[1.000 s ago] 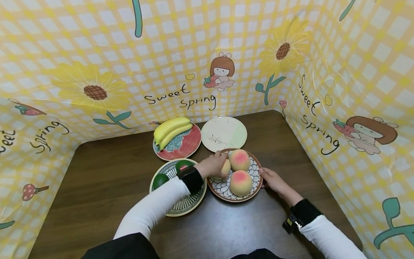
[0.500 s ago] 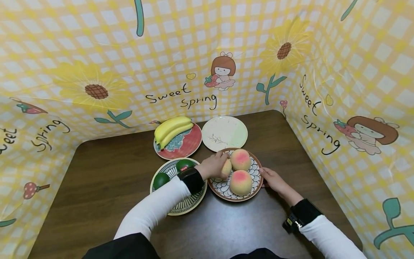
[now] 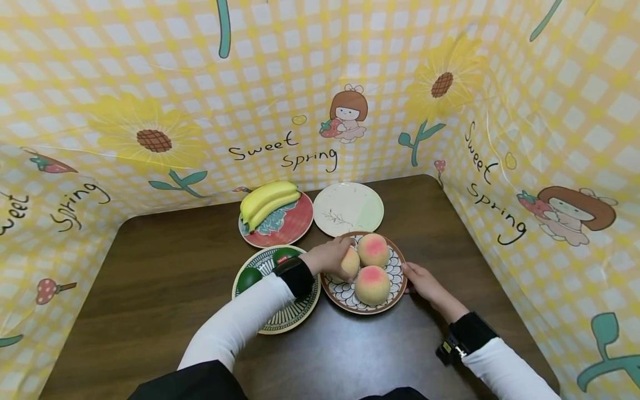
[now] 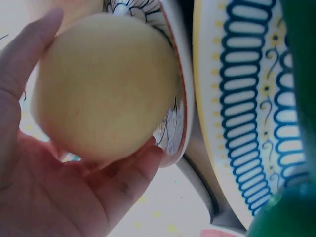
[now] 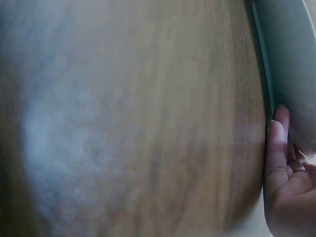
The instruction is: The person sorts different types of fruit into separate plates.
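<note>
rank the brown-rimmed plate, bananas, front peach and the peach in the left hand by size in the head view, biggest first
1. Brown-rimmed plate
2. Bananas
3. Front peach and held peach: not ranked, as the left hand hides part of the held one.

Smooth, matt peaches (image 3: 372, 286); glossy plate (image 3: 342, 291); wood-grained table (image 3: 345, 341) with soft sheen.

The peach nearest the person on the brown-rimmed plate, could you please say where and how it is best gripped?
The nearest peach is probably best cupped around its widest part, from above and the person's right: it is round, and the back peach and held peach sit close on its far and far-left sides.
</note>
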{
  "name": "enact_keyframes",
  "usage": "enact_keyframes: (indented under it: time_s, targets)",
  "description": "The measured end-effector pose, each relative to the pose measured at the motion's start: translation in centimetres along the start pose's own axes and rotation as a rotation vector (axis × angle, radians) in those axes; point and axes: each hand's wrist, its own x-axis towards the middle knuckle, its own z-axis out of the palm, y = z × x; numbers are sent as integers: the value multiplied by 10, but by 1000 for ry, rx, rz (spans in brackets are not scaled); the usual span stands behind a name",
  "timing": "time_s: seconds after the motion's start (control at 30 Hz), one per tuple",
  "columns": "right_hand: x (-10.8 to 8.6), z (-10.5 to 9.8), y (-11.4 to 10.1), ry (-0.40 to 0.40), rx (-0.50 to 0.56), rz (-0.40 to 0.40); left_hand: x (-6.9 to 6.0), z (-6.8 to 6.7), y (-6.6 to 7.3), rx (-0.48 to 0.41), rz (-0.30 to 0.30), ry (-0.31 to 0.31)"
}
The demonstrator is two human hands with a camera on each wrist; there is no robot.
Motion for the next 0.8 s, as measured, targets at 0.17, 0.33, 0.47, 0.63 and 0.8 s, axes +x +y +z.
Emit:
enact_keyframes:
  time_s: [0.17,0.33,0.47,0.63,0.8]
  targets:
    - [-1,1,1,0,7,3,-5,-7,-3,-53,44,-16]
    - [-1,1,0,6,23,11,-9,-10,-3,-64,73,-15]
    - [0,0,-2,-18,8,-8,-12,-9,-5,-55,73,-14]
    - [2,-4,-5,-59,-18,-15,-13,-8,-11,-35,77,-18]
    - [1,-7,-7,-122,39,22,-16,-8,-14,-44,91,-35]
